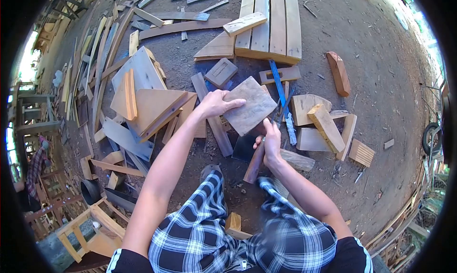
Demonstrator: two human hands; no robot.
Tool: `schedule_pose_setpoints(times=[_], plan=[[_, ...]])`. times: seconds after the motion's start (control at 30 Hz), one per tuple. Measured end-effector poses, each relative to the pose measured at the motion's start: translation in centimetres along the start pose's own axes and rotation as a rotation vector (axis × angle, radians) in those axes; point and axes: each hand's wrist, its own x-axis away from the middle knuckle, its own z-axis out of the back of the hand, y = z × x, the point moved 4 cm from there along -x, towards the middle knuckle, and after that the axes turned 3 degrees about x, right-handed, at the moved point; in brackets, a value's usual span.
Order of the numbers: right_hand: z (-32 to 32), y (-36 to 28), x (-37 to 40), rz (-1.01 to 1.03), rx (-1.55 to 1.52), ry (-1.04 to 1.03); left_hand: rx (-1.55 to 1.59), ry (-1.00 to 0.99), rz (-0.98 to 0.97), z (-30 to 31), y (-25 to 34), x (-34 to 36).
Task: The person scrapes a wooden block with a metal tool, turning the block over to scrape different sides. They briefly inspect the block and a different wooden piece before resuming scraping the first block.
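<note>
Littering dirt ground (381, 82): offcuts (326, 125), planks (273, 20). Left hand (215, 104) grips board (252, 112); right hand (271, 144) grips handle (253, 166).

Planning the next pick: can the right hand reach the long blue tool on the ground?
Probably yes: the long blue tool lies uncovered just beyond the right hand, but that hand is full, gripping a wooden handle.

Soft daylight, fisheye vignette, blown-out edges
</note>
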Motion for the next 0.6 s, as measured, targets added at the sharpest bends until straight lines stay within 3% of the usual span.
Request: schedule_pose_setpoints(times=[0.13, 0.2, 0.23, 0.3, 0.4, 0.53, 0.6], plan=[[-0.2, -0.4, -1.1, -0.088, -0.114, -0.037, 0.028, 0.070, -0.008, -1.2, -0.7, 0.6], [-0.4, -1.1, -0.6, -0.087, -0.090, -0.014, -0.097, 0.307, -0.288, -1.2, -1.5, -0.2], [-0.6, -1.7, 0.0, -0.083, -0.065, 0.009, -0.092, 0.305, -0.290, -0.8, -1.1, -0.1], [-0.6, -1.3, -0.3, -0.072, -0.029, -0.006, 0.126, 0.014, -0.202, -0.9, -0.6, -0.5], [-0.7, -1.7, -0.5, -0.069, -0.031, -0.022, 0.188, -0.107, -0.086, -1.5, -0.9, -0.5], [0.3, -2.4, -2.2, -0.051, 0.033, -0.087, 0.118, -0.080, -0.029, -2.8, -1.4, 0.9], [0.7, -3.4, -3.2, -0.026, 0.149, -0.155, 0.273, 0.042, -0.030, -3.3, -1.2, 2.3]])
